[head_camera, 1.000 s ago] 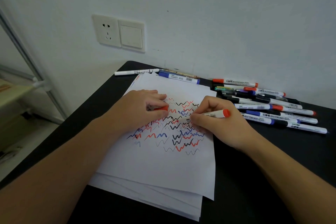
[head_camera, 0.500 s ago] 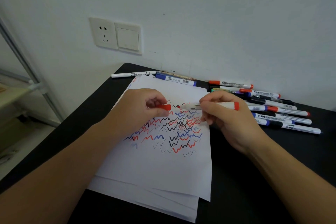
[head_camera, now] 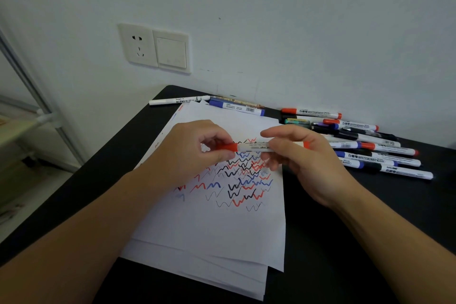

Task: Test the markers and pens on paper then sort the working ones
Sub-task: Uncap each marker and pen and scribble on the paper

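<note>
Cap now meets the marker; left hand pinching it, right hand gripping the barrel, I should push straight until seated.

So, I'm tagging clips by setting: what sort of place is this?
Probably a home or office desk corner: a black table against a plain wall, a wall socket and switch, a paper stack.

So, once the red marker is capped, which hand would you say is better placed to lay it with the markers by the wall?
Probably the right hand: it holds the red marker barrel, nearest the pile.
</note>
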